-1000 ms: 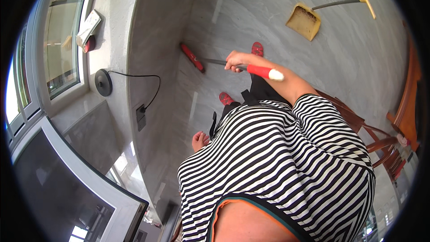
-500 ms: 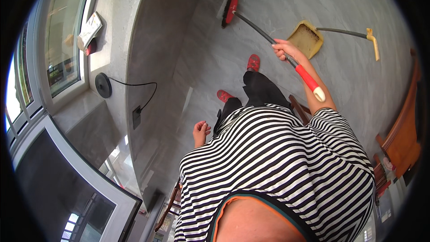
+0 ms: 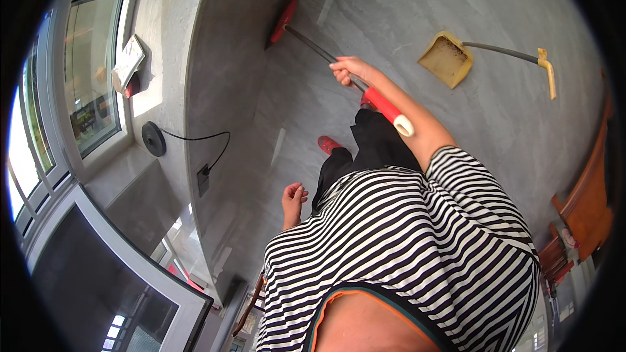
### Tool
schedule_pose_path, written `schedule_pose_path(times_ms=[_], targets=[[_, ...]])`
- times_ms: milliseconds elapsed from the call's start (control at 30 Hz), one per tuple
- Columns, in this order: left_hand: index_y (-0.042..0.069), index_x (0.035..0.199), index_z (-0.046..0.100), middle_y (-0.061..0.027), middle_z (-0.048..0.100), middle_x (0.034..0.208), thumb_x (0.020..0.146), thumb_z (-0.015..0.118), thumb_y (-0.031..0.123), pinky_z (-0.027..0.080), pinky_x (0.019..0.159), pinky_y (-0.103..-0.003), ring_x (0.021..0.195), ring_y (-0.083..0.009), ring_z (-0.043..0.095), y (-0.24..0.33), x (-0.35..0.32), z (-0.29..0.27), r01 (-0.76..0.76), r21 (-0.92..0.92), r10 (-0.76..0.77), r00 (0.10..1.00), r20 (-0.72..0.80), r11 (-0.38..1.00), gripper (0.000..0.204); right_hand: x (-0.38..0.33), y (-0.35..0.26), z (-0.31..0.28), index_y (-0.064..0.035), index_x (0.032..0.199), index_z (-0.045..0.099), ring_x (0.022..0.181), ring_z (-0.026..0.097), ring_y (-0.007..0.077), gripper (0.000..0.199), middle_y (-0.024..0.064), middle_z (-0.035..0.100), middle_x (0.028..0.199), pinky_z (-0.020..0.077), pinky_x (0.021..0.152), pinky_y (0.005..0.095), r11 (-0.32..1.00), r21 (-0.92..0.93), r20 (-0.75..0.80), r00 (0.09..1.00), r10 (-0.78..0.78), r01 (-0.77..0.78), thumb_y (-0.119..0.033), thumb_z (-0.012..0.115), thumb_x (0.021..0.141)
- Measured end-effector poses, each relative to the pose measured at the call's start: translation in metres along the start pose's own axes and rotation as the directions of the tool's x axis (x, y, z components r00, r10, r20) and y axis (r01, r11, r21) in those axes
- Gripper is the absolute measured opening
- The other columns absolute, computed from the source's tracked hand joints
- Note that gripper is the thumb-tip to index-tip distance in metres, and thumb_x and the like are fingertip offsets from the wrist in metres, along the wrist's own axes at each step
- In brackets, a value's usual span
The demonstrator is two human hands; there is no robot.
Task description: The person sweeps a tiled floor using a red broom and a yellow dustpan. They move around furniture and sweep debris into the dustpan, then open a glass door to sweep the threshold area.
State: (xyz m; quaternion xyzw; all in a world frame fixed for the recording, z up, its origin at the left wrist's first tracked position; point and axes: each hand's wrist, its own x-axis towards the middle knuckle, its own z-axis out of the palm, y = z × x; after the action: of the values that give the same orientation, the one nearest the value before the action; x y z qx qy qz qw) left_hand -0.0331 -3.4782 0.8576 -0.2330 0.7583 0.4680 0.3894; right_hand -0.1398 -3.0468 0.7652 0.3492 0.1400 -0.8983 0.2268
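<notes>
In the head view, the right hand [image 3: 352, 72] is wrapped firmly around the dark shaft of a long-handled broom [image 3: 310, 44], with the palm closed on it. The broom slants across the front of the person: its red head [image 3: 284, 19] lies at the foot of the grey wall [image 3: 228, 58], where the wall meets the marbled floor [image 3: 391, 13], and its red grip [image 3: 383, 103] with a cream end cap [image 3: 404, 126] crosses the right forearm. The left hand [image 3: 295, 197] hangs beside the striped shirt [image 3: 391, 221], its fingers loosely bent and a little apart, with nothing visible in it.

Well apart from the broom, to the right, a yellow dustpan [image 3: 450, 68] with dark specks lies on the floor, its grey handle ending in a yellow hooked grip [image 3: 546, 75]. The red shoes [image 3: 328, 145] show beyond the black trousers [image 3: 385, 140]. A round black power base [image 3: 153, 139] with a cord sits on the ledge at left.
</notes>
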Motion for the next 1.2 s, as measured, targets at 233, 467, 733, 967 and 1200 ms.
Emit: schedule_pose_path(times_ms=[233, 467, 733, 967, 1200], targets=[[0.004, 0.103, 0.055, -0.0045, 0.06, 0.089, 0.086, 0.059, 0.015, 0.05, 0.061, -0.025, 0.074, -0.0147, 0.062, -0.021, 0.013, -0.007, -0.016, -0.028, 0.016, 0.999, -0.029, 0.999, 0.02, -0.044, -0.017, -0.048, -0.0018, 0.12, 0.035, 0.044, 0.037, 0.003, 0.046, -0.0012, 0.043, 0.064, 0.0316, 0.035, 0.0211, 0.888, -0.456, -0.177, 0.971, -0.163, 0.065, -0.009, 0.061, 0.082], [0.004, 0.102, 0.055, -0.0044, 0.06, 0.087, 0.085, 0.06, 0.015, 0.051, 0.059, -0.026, 0.073, -0.0156, 0.063, -0.048, 0.043, 0.007, 0.051, -0.057, -0.052, 0.999, -0.011, 0.997, 0.021, -0.185, 0.03, -0.103, -0.0051, 0.083, 0.043, 0.041, 0.039, 0.0052, 0.02, 0.0005, 0.042, 0.061, 0.033, 0.032, 0.0234, 0.864, -0.498, -0.433, 0.884, -0.176, -0.072, -0.011, 0.062, 0.081], [0.004, 0.102, 0.056, -0.0046, 0.06, 0.087, 0.085, 0.061, 0.015, 0.051, 0.057, -0.026, 0.072, -0.0162, 0.063, -0.027, 0.063, 0.014, -0.015, -0.07, 0.019, 0.998, 0.064, 0.997, 0.022, -0.253, 0.084, -0.046, 0.0024, 0.097, 0.044, 0.041, 0.044, 0.0111, 0.027, 0.0062, 0.048, 0.06, 0.0359, 0.032, 0.0268, 0.608, -0.763, -0.416, 0.887, -0.201, -0.22, -0.008, 0.059, 0.078], [0.004, 0.102, 0.056, -0.0045, 0.061, 0.086, 0.085, 0.061, 0.014, 0.051, 0.057, -0.025, 0.071, -0.0156, 0.063, 0.001, 0.06, 0.014, 0.009, -0.087, -0.006, 0.999, 0.032, 0.996, 0.02, -0.194, 0.094, -0.061, -0.003, 0.105, 0.05, 0.043, 0.047, 0.0137, 0.033, 0.0063, 0.049, 0.058, 0.039, 0.034, 0.0294, 0.3, -0.885, -0.383, 0.923, -0.033, -0.357, -0.006, 0.062, 0.074], [0.007, 0.101, 0.056, -0.003, 0.06, 0.086, 0.086, 0.06, 0.016, 0.049, 0.059, -0.025, 0.072, -0.0137, 0.062, -0.003, 0.062, 0.009, 0.053, -0.091, -0.053, 0.999, 0.003, 0.994, 0.018, -0.261, 0.004, -0.097, 0.0026, 0.127, 0.04, 0.045, 0.052, 0.0168, 0.063, 0.0143, 0.056, 0.07, 0.0435, 0.034, 0.0316, 0.183, -0.856, -0.516, 0.819, -0.249, -0.484, 0.0, 0.063, 0.069]])
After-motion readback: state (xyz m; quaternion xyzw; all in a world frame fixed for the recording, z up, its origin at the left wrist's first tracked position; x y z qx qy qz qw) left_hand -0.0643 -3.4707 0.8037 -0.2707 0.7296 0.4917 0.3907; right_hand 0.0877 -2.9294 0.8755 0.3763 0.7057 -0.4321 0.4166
